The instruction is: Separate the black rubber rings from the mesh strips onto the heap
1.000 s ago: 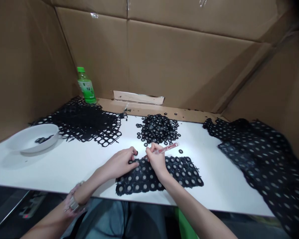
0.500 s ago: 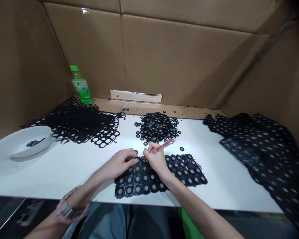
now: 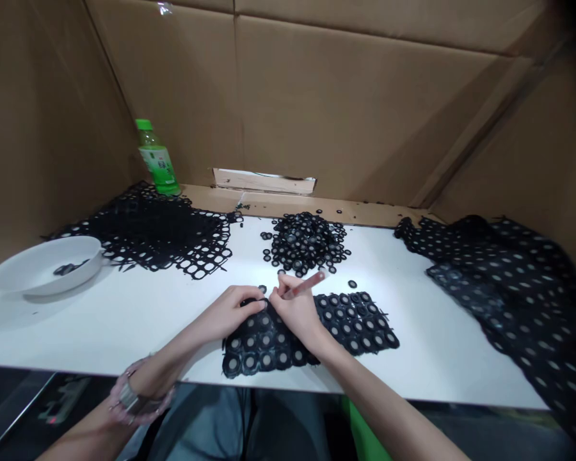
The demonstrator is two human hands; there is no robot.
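Note:
A black rubber sheet of round washers (image 3: 348,317) lies flat at the front of the white table, its rings in rows with pale centres. My left hand (image 3: 237,310) is closed on its far left edge, thumb and fingers pinching there. In a writing grip, my right hand (image 3: 295,314) holds a reddish pen-like tool (image 3: 308,283), whose tip is hidden by my fingers at the sheet's far edge. One loose washer (image 3: 262,289) touches or nearly touches my left fingertips. Another washer (image 3: 352,283) lies beyond the sheet, to the right.
Behind my hands is a heap of loose washers (image 3: 307,242). Black punched-out webbing (image 3: 204,259) and a white bowl (image 3: 43,282) with dark scraps are at left, a green bottle (image 3: 159,168) behind. More perforated black sheet (image 3: 523,288) drapes off the right side. Cardboard walls (image 3: 326,109) surround the table.
My right hand and the tool have shifted slightly left along the sheet's far edge, closer to my left hand. My left hand keeps its hold. The view has tilted a little.

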